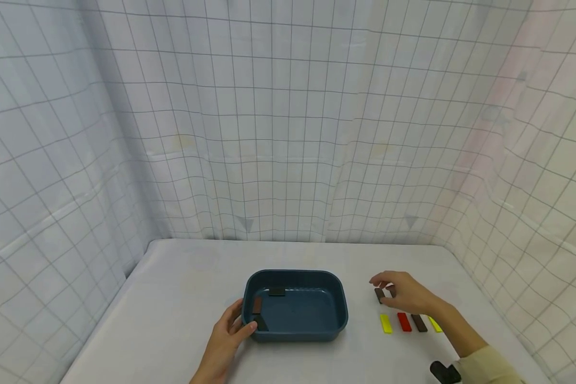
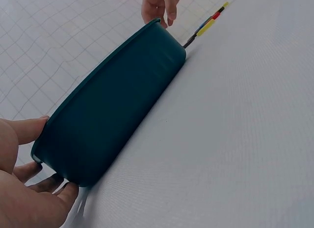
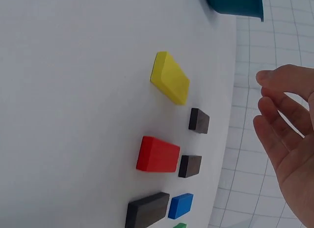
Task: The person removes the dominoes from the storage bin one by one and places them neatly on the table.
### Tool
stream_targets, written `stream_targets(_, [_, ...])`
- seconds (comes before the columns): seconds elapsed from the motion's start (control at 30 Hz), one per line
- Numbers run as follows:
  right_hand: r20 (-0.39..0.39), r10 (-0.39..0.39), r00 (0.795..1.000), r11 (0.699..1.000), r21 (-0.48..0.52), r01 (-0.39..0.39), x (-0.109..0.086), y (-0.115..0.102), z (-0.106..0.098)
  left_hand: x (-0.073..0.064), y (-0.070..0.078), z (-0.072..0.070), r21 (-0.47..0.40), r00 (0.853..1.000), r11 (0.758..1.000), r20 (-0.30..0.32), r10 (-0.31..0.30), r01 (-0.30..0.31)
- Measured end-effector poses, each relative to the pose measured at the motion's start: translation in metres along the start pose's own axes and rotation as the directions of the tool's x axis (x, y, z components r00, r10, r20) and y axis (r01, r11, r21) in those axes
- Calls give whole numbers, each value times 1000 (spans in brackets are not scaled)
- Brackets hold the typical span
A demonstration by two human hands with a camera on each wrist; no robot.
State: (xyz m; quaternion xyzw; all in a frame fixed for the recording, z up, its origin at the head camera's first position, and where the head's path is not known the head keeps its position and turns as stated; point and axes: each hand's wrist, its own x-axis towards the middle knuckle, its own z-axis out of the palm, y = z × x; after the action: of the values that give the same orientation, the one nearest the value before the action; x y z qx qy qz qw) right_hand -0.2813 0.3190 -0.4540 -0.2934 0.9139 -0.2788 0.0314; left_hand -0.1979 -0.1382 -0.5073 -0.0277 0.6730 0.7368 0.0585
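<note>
Head view | left hand [image 1: 224, 335] was clamped on left wall of blue box [image 1: 307, 336] | red block [image 1: 405, 322] lay at right | three blocks [image 1: 257, 305] lay inside box | farther, right hand [image 1: 403, 293], fingers apart and empty, hung near dark block [image 1: 378, 295]

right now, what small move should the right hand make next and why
Probably lower the right hand and pinch the dark block nearest the tray. That hand looks empty and hovers close to it, while the left hand grips the tray, where three blocks already lie.
</note>
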Motion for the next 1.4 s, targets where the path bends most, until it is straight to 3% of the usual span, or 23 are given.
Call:
stream_targets(0.47, [-67,-138,988,990,14,139,50,-43,24,1,-2,0,11,1000,1000,-1,-3,3])
stream_targets(0.7, [-3,-222,975,974,41,222,77,-62,42,1,-3,-1,4,1000,1000,-4,3,-3])
stream_targets(1.03, [86,-301,950,952,-35,305,118,-85,76,-1,-5,-3,10,1000,1000,-10,8,-8])
stream_targets(1.4, [170,-332,928,932,-93,350,154,-106,111,0,-3,0,-2,1000,1000,13,11,-11])
